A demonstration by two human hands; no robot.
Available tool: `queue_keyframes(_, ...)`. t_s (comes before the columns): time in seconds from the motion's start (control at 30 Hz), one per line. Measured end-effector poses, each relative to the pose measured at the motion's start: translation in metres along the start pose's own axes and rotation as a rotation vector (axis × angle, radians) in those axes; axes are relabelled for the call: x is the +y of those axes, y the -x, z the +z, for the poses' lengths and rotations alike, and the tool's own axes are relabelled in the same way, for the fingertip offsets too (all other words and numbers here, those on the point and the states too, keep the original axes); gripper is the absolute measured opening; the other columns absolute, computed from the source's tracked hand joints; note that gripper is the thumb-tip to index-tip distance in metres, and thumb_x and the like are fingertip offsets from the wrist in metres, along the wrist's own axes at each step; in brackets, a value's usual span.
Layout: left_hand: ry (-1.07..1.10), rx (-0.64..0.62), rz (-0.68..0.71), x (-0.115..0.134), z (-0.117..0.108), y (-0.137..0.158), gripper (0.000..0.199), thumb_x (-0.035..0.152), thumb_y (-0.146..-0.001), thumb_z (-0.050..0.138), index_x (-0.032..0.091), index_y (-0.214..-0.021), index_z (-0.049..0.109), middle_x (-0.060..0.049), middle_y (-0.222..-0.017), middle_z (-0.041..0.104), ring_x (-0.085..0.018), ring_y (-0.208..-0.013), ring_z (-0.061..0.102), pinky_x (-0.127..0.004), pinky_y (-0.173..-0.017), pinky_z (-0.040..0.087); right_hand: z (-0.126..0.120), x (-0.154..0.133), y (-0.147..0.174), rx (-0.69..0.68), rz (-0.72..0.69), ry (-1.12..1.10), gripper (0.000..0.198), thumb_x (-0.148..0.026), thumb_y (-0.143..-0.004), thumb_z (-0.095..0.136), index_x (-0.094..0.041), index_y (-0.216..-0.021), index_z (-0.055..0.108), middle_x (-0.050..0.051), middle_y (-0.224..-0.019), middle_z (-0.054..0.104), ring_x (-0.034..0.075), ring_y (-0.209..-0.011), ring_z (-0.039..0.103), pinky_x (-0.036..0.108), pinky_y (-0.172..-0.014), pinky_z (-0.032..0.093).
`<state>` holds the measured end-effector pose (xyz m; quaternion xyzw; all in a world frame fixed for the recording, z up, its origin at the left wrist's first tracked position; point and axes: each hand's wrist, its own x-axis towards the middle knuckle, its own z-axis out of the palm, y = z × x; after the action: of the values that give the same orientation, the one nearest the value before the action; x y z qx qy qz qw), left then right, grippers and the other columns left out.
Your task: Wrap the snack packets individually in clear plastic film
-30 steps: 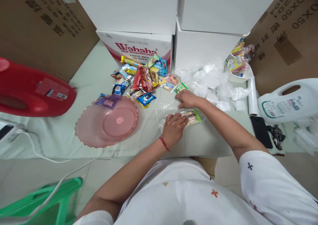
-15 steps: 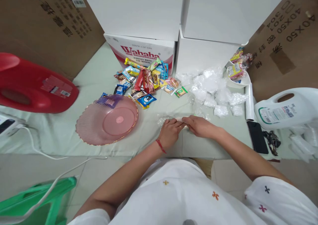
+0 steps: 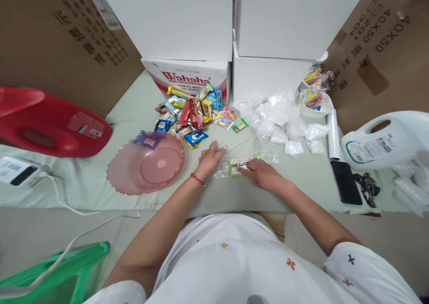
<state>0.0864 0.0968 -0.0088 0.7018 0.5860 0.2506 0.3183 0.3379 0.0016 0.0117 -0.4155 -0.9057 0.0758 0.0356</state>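
On the table in front of me, a green-edged snack packet (image 3: pixel 236 164) lies flat on a sheet of thin clear plastic wrap (image 3: pixel 221 171). My right hand (image 3: pixel 264 175) has its fingers and thumb on the packet's right end, holding it down. To the left, over the wrap's left edge, my left hand (image 3: pixel 210 160) has its fingers apart; whether it touches the wrap I cannot tell. Beyond both hands are a pile of colourful wrapped snacks (image 3: pixel 192 111) and a heap of crumpled clear plastic bags (image 3: pixel 275 116). A pink glass bowl (image 3: pixel 117 174) stands left of my left hand.
White boxes (image 3: pixel 275 76) and a Wahaha carton (image 3: pixel 187 76) line the back. A red jug (image 3: pixel 67 125) lies left, near a white device (image 3: pixel 20 172) with a cable. Rightward are a plastic roll (image 3: pixel 334 136), phone (image 3: pixel 346 183), keys (image 3: pixel 368 187), white jug (image 3: pixel 385 143) and a snack container (image 3: pixel 317 109).
My hands were close together over the packet and have parted. My left hand has moved left and opened, uncovering the packet, while my right hand stays at its right end.
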Motion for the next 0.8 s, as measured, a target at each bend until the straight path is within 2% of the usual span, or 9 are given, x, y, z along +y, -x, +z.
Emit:
queue_keyframes(0.07, -0.059, -0.245, -0.056, 0.009, -0.005, 0.004, 0.047, 0.065, -0.075, 0.070, 0.022, -0.093, 0.072, -0.007, -0.086, 0.075, -0.030, -0.097, 0.065, -0.037, -0.085, 0.048, 0.000, 0.001, 0.002, 0.008, 0.024, -0.015, 0.049, -0.011, -0.103, 0.043, -0.027, -0.146, 0.059, 0.010, -0.098, 0.060, 0.024, -0.092, 0.049, 0.033, -0.076, 0.032)
queue_keyframes(0.13, 0.013, -0.451, -0.082, 0.012, -0.014, 0.013, 0.041, 0.061, -0.070, 0.074, 0.020, -0.070, 0.065, 0.000, -0.063, 0.063, -0.021, -0.072, 0.061, -0.029, -0.067, 0.044, 0.000, 0.000, 0.002, 0.006, 0.053, -0.032, 0.045, -0.013, -0.104, 0.043, -0.030, -0.140, 0.064, 0.009, -0.095, 0.059, 0.024, -0.089, 0.048, 0.033, -0.073, 0.031)
queue_keyframes(0.2, 0.185, -0.527, -0.131, 0.015, -0.022, 0.024, 0.041, 0.056, -0.069, 0.073, 0.019, -0.061, 0.057, 0.004, -0.054, 0.051, -0.013, -0.055, 0.049, -0.024, -0.055, 0.037, 0.000, -0.004, 0.001, 0.003, 0.066, -0.050, 0.043, -0.016, -0.104, 0.043, -0.031, -0.137, 0.067, 0.009, -0.094, 0.059, 0.024, -0.087, 0.048, 0.033, -0.073, 0.031)
queue_keyframes(0.33, 0.572, -0.419, -0.374, 0.030, -0.018, 0.038, 0.033, 0.047, -0.067, 0.074, 0.018, -0.069, 0.057, 0.005, -0.057, 0.054, -0.009, -0.046, 0.046, -0.023, -0.049, 0.040, 0.004, -0.019, -0.010, 0.031, 0.070, -0.085, 0.043, -0.016, -0.104, 0.044, -0.031, -0.139, 0.065, 0.009, -0.099, 0.060, 0.024, -0.091, 0.049, 0.033, -0.076, 0.034)
queue_keyframes(0.43, 0.669, -0.305, -0.443, 0.044, -0.004, 0.041, 0.025, 0.043, -0.079, 0.059, 0.018, -0.075, 0.059, 0.001, -0.064, 0.063, -0.010, -0.043, 0.048, -0.027, -0.052, 0.048, 0.013, -0.027, -0.019, 0.063, 0.119, -0.088, 0.048, -0.012, -0.101, 0.048, -0.030, -0.143, 0.061, 0.009, -0.098, 0.059, 0.025, -0.094, 0.047, 0.034, -0.079, 0.036)
queue_keyframes(0.53, 0.589, -0.214, -0.348, 0.046, 0.005, 0.039, 0.027, 0.037, -0.085, 0.046, 0.019, -0.070, 0.060, 0.000, -0.064, 0.063, -0.011, -0.045, 0.045, -0.027, -0.053, 0.045, 0.021, -0.028, -0.022, 0.124, 0.159, -0.106, 0.051, -0.009, -0.097, 0.052, -0.029, -0.143, 0.061, 0.008, -0.095, 0.057, 0.024, -0.091, 0.045, 0.034, -0.079, 0.036)
queue_keyframes(0.67, 0.335, -0.125, -0.211, 0.035, 0.010, 0.032, 0.020, 0.035, -0.079, 0.061, 0.018, -0.073, 0.071, 0.001, -0.063, 0.059, -0.014, -0.059, 0.049, -0.027, -0.059, 0.038, 0.028, -0.023, -0.017, 0.255, 0.130, -0.209, 0.045, -0.007, -0.094, 0.052, -0.024, -0.133, 0.067, 0.006, -0.089, 0.053, 0.022, -0.087, 0.042, 0.033, -0.079, 0.037)
queue_keyframes(0.73, 0.166, -0.053, -0.121, 0.030, 0.015, 0.030, 0.019, 0.037, -0.078, 0.067, 0.020, -0.083, 0.074, 0.000, -0.071, 0.059, -0.017, -0.069, 0.052, -0.028, -0.067, 0.041, 0.031, -0.023, -0.014, 0.326, 0.119, -0.265, 0.044, -0.006, -0.094, 0.050, -0.023, -0.129, 0.068, 0.005, -0.087, 0.051, 0.021, -0.086, 0.042, 0.033, -0.078, 0.038)
queue_keyframes(0.8, 0.080, 0.022, -0.089, 0.028, 0.024, 0.029, 0.030, 0.038, -0.071, 0.076, 0.021, -0.096, 0.073, -0.001, -0.085, 0.060, -0.019, -0.080, 0.056, -0.030, -0.077, 0.044, 0.034, -0.024, -0.010, 0.384, 0.113, -0.313, 0.041, -0.008, -0.094, 0.049, -0.024, -0.126, 0.069, 0.004, -0.086, 0.049, 0.021, -0.085, 0.042, 0.034, -0.077, 0.038)
